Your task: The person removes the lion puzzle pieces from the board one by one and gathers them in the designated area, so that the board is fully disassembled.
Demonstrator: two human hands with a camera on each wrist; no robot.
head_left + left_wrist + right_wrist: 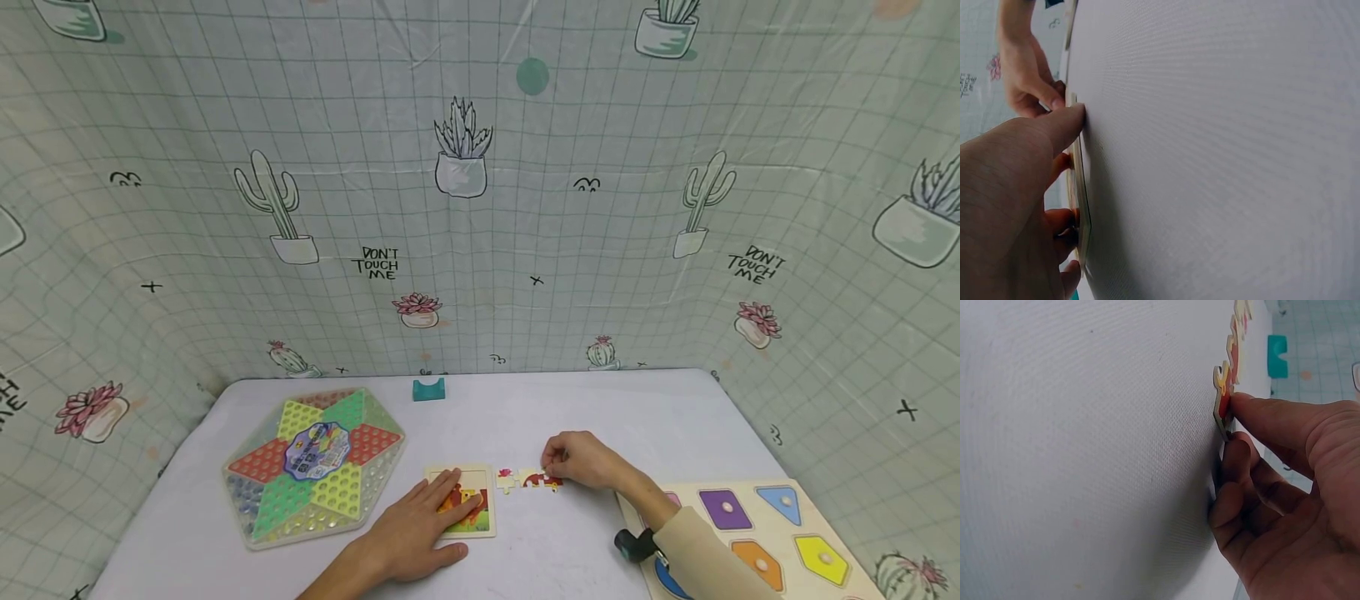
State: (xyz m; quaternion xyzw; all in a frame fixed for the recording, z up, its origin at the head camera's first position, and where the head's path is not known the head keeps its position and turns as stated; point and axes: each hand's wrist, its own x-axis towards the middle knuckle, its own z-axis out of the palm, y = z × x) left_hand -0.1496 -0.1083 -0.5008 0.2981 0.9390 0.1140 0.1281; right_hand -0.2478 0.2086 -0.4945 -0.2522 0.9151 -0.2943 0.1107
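My left hand (414, 527) lies with fingers spread over a small framed picture puzzle (480, 522), hiding part of its animal picture. In the left wrist view, the thumb reaches along the near edge of the thin wooden frame (1084, 234). Right of the frame, my right hand (588, 461) pinches a red and yellow jigsaw piece (1222, 403) at the table surface. Thumb and curled fingers meet at that piece's end. Beside it, toward the frame, lie a red-patterned piece (531, 479) and a piece with a pink figure (506, 479).
A hexagonal Chinese checkers board (352, 492) lies at the left. A wooden shape-knob board (776, 529) sits at the right, partly under the right forearm. A small teal stand (429, 390) is at the back edge. Patterned cloth (480, 233) surrounds the white table.
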